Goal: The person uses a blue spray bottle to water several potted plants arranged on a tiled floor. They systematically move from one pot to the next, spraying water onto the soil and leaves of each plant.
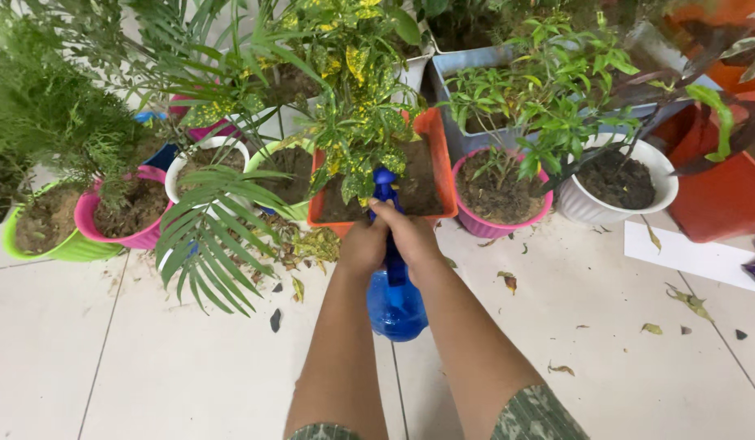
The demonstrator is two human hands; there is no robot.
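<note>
I see both of my hands wrapped around the neck and trigger head of a blue spray bottle [394, 293], held upright over the white tiled floor [190, 367]. My left hand [363, 244] grips the left side of the neck, fingers closed on it; my right hand [410, 236] closes over the right side, touching the left hand. The bottle's rounded blue body hangs just below my hands, between my forearms, and its nozzle rises just above them.

Taking the bottle as my landmark: directly beyond its nozzle stands an orange square pot [430, 134] with a yellow-speckled leafy plant [357, 122], whose leaves nearly touch the nozzle. Right of the bottle, farther back, sit a pink round pot [500, 224] and then a white round pot [663, 191], both holding dark soil. Left of the bottle a small palm [210, 236] droops its fronds, and beyond it stand another pink pot [129, 238] and a lime-green pot [68, 248]. Dry fallen leaves [687, 301] lie scattered on the floor right of the bottle.
</note>
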